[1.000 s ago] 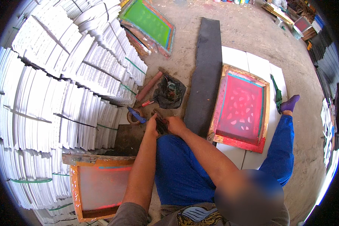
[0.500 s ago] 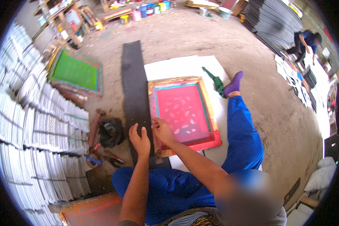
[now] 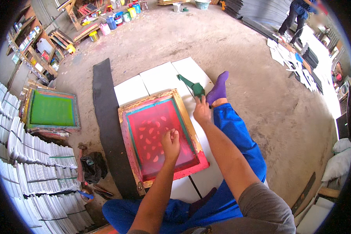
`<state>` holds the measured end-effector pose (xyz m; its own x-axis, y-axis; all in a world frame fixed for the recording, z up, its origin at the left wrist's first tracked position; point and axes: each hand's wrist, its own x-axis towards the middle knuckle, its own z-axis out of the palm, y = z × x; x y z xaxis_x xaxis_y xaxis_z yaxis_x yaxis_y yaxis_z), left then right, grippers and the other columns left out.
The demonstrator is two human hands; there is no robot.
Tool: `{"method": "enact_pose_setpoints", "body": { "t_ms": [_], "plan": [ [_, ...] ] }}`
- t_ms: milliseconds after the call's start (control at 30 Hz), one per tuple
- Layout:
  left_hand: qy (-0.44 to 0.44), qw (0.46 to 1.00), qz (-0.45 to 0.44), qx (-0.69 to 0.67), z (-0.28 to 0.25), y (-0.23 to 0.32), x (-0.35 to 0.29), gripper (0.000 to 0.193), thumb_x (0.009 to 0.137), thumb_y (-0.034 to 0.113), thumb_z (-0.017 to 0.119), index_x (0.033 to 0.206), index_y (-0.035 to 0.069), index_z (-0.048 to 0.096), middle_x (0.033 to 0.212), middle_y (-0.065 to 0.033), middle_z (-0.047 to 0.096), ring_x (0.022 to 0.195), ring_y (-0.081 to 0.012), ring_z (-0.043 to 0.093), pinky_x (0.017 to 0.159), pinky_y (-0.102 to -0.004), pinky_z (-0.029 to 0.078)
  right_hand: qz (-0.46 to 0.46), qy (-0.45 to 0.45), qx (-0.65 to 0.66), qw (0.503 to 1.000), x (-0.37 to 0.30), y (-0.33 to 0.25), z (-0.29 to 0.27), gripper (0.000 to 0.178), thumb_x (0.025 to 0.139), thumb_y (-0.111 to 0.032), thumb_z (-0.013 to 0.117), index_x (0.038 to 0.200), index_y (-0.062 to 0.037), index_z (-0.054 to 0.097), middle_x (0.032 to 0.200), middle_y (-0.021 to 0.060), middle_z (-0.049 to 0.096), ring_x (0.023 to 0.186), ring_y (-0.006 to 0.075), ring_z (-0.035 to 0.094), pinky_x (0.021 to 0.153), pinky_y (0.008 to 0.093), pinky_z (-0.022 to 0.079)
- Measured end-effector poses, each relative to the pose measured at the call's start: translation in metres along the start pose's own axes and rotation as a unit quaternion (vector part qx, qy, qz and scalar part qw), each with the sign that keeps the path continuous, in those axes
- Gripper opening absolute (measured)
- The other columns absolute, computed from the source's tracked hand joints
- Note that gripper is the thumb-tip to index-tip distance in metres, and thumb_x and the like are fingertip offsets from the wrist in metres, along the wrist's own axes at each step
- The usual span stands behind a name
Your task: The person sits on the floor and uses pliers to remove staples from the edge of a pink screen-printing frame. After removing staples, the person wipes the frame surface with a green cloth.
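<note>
A silk-screen frame (image 3: 128, 162) with wooden edges and red mesh lies on white sheets (image 3: 160, 78) between my legs. Pale leaf-like shapes show in the mesh. My left hand (image 3: 171, 143) is over the mesh, its fingers curled together; whatever they may hold is hidden. Beyond the frame's right edge, my right hand (image 3: 202, 112) has its fingers closed at the near end of a crumpled dark green cloth (image 3: 196, 89). That cloth lies beside my purple-socked foot (image 3: 219, 87).
A long black strip (image 3: 105, 117) runs left of the sheets. Farther left are a green screen frame (image 3: 52, 108), a black bag (image 3: 94, 167) and stacked white bundles (image 3: 46, 177). Paint containers (image 3: 119, 20) line the back. Another person (image 3: 296, 17) stands at far right.
My left hand has moved from the black strip to over the red mesh. My right hand has left the frame's left edge and reached the green cloth. The view has shifted.
</note>
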<state>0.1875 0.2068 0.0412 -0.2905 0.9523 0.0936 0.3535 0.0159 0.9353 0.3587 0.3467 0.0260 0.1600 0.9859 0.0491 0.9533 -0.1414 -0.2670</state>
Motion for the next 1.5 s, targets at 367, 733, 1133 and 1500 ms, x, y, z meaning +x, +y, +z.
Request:
{"method": "enact_pose_setpoints", "body": {
  "t_ms": [367, 733, 1133, 1500],
  "plan": [
    [-0.055, 0.991, -0.121, 0.004, -0.01, 0.004, -0.016, 0.035, 0.097, 0.032, 0.062, 0.104, -0.001, 0.07, 0.103, -0.0124, 0.069, 0.089, -0.0209, 0.063, 0.08, -0.0337, 0.048, -0.005, -0.005, 0.255, 0.967, 0.002, 0.027, -0.001, 0.022, 0.092, -0.015, 0.064, 0.105, 0.0032, 0.065, 0.101, 0.0202, 0.067, 0.092, 0.0353, 0.07, 0.079, 0.0413, 0.059],
    [-0.106, 0.901, -0.223, -0.357, -0.077, 0.031, -0.066, 0.026, 0.1, 0.033, 0.061, 0.103, 0.007, 0.067, 0.083, -0.0011, 0.066, 0.068, -0.0098, 0.06, 0.061, -0.0262, 0.05, -0.214, 0.034, 0.382, 0.899, -0.195, -0.051, -0.08, 0.032, 0.093, -0.015, 0.066, 0.12, -0.0001, 0.06, 0.098, 0.0092, 0.069, 0.092, 0.0271, 0.067, 0.084, 0.0401, 0.053],
    [-0.123, 0.932, -0.126, 0.316, -0.26, -0.049, -0.113, 0.071, 0.079, 0.047, 0.076, 0.129, 0.001, 0.057, 0.116, -0.0243, 0.066, 0.11, -0.0384, 0.064, 0.095, -0.0471, 0.05, -0.253, -0.116, 0.363, 0.889, -0.322, -0.117, -0.037, 0.029, 0.077, 0.004, 0.058, 0.104, -0.0023, 0.068, 0.103, 0.0223, 0.068, 0.087, 0.0368, 0.069, 0.077, 0.0415, 0.055],
    [-0.239, 0.927, -0.173, 0.234, -0.262, -0.094, -0.121, 0.054, 0.074, 0.035, 0.08, 0.116, 0.006, 0.065, 0.103, -0.025, 0.071, 0.098, -0.0437, 0.068, 0.084, -0.0513, 0.054, -0.409, -0.142, 0.277, 0.858, -0.326, -0.177, 0.038, 0.021, 0.083, -0.011, 0.069, 0.104, -0.0074, 0.07, 0.108, 0.0148, 0.065, 0.102, 0.0342, 0.064, 0.089, 0.0427, 0.053]
  ]
}}
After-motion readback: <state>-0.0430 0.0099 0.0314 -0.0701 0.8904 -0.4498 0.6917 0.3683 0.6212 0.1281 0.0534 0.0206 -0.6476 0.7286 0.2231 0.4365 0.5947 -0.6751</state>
